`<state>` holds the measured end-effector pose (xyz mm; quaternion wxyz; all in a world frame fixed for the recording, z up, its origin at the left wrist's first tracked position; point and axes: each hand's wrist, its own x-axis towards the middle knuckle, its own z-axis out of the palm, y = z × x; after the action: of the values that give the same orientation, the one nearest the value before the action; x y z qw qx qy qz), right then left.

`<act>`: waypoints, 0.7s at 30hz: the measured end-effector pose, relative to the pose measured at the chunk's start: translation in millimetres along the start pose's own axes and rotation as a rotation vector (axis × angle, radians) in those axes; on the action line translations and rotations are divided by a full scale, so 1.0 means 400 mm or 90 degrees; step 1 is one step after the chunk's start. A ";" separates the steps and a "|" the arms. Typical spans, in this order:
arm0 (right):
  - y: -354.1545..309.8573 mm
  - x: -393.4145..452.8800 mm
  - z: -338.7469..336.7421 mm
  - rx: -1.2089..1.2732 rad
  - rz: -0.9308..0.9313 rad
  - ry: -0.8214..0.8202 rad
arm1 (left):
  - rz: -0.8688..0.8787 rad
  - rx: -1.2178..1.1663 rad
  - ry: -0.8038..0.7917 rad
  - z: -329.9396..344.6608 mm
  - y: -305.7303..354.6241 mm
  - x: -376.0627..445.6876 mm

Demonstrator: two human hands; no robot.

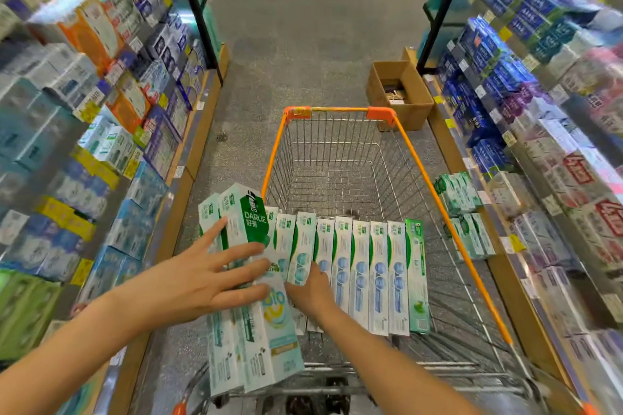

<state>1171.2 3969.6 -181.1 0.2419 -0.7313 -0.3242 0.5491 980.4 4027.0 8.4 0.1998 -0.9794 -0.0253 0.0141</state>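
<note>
A wire shopping cart (435, 178) with orange rim stands in the aisle in front of me. Several green-and-white Darlie toothpaste boxes (371, 276) lie side by side across its near end. A raised bundle of the same toothpaste boxes (249, 219) sits at the cart's left edge. My left hand (202, 276) lies flat against this bundle with its fingers spread and straight. My right hand (312, 290) reaches in among the row beside it; its fingertips are hidden behind a box, so its hold is unclear.
Shelves packed with boxed toothpaste line both sides of the aisle. An open cardboard box (399, 93) stands on the floor at the right, just beyond the cart. More green boxes (462, 209) sit on the low right shelf. Grey floor runs ahead.
</note>
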 end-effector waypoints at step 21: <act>-0.250 -0.341 -0.295 0.591 -0.041 -0.414 | 0.036 0.036 0.084 -0.125 -0.086 0.176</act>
<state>1238.2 3936.2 10.9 0.4424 -0.3311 -0.1290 0.8234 1051.1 4042.9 66.6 0.2279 -0.9726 0.0157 -0.0441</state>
